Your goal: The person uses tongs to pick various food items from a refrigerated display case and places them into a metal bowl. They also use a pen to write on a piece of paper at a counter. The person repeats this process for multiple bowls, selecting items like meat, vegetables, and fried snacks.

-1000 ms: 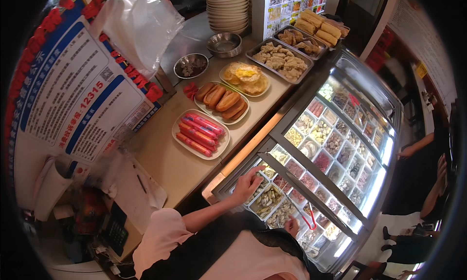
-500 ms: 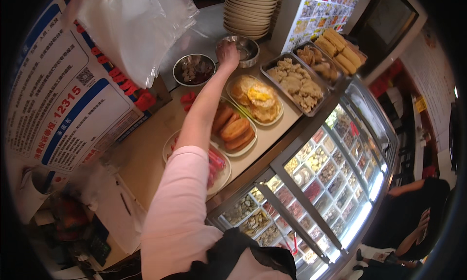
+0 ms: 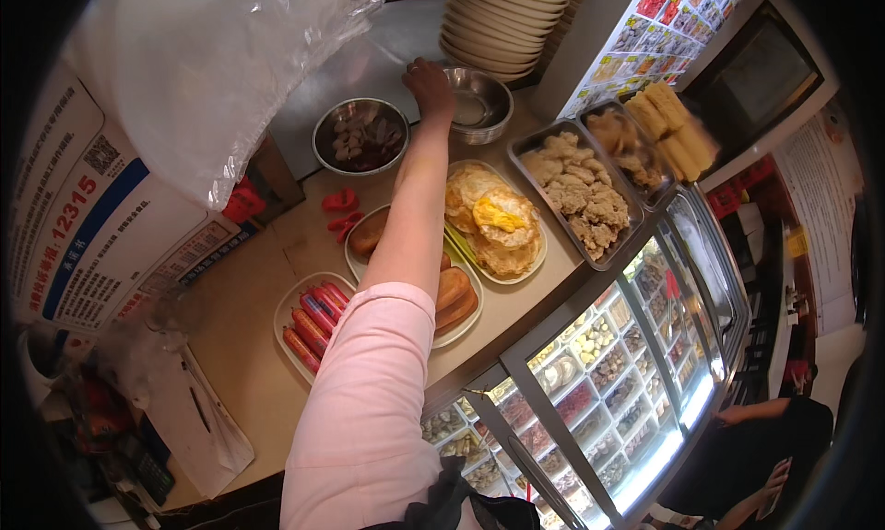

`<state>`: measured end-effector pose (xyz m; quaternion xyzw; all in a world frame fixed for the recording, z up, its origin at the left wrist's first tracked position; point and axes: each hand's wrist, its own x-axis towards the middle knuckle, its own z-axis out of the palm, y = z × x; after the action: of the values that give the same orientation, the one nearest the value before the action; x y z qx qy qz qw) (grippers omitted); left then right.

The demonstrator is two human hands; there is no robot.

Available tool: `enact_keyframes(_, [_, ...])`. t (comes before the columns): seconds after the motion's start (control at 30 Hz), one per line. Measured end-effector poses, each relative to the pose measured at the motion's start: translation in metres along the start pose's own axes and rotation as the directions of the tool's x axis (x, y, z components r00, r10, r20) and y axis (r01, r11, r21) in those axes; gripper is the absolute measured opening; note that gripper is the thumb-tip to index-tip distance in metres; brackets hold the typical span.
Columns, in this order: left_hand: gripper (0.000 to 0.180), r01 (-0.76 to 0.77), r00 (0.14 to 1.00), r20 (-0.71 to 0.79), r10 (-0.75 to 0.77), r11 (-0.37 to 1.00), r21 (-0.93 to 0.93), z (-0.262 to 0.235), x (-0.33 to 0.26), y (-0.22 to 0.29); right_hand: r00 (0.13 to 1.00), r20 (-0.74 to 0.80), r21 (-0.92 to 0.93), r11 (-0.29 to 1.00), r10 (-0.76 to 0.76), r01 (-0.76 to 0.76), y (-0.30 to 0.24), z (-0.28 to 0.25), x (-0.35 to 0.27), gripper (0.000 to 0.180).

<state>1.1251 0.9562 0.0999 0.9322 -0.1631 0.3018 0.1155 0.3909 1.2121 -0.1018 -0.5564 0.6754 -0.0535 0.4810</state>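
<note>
My left hand point(image 3: 430, 89) reaches across the counter on an outstretched arm in a pink sleeve. Its fingers are curled together, beside the left rim of a shiny metal bowl point(image 3: 484, 113); whether they hold anything is hidden. Left of the hand stands a second metal bowl point(image 3: 359, 169) with dark, flat pieces in it. Under my forearm lies an oval plate of browned, bread-like rolls point(image 3: 454, 301), partly covered by the arm. A plate of fried eggs point(image 3: 498, 218) sits to its right. Red-wrapped sausages point(image 3: 313, 325) lie on a plate at the left. My right hand is out of view.
Stacked beige bowls point(image 3: 502, 28) rise behind the metal bowl. Metal trays of fried pieces point(image 3: 581, 189) and yellow rolls point(image 3: 678, 129) line the right. Clear plastic bags point(image 3: 212, 60) hang at the left. A glass display case point(image 3: 590, 373) borders the counter; a person point(image 3: 765, 456) stands beyond.
My left hand has drawn back leftward from over the empty metal bowl to beside its rim. The view has shifted, so the sausage plate shows more fully.
</note>
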Motion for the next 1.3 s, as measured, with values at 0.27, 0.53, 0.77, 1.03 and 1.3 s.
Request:
enact_keyframes(0.27, [0.014,0.145,0.980,0.166,-0.107,0.960,-0.240,0.004,0.005,-0.022,1.000,-0.002,-0.013,1.000,-0.020,0.020,-0.003,-0.016,0.005,0.013])
enact_keyframes(0.53, [0.011,0.303,0.953,0.125,-0.276,0.869,-0.391,0.004,0.003,-0.021,0.999,-0.003,0.009,0.999,-0.040,0.040,0.005,-0.027,0.002,0.013])
enact_keyframes(0.77, [0.006,0.254,0.936,-0.110,-0.335,0.856,-0.450,-0.013,0.012,-0.026,1.000,-0.015,0.025,0.999,-0.021,0.022,0.011,-0.014,0.000,0.014])
enact_keyframes(1.03, [0.012,-0.213,0.924,-0.379,-0.055,0.747,-0.629,-0.047,0.017,-0.025,0.999,-0.033,0.063,0.998,-0.010,0.012,0.017,-0.005,-0.011,0.016])
enact_keyframes(1.3, [0.015,-0.613,0.790,-0.505,0.348,0.427,-0.665,-0.039,0.003,-0.010,0.967,-0.191,0.046,0.983,-0.169,0.180,0.048,-0.009,-0.075,0.017])
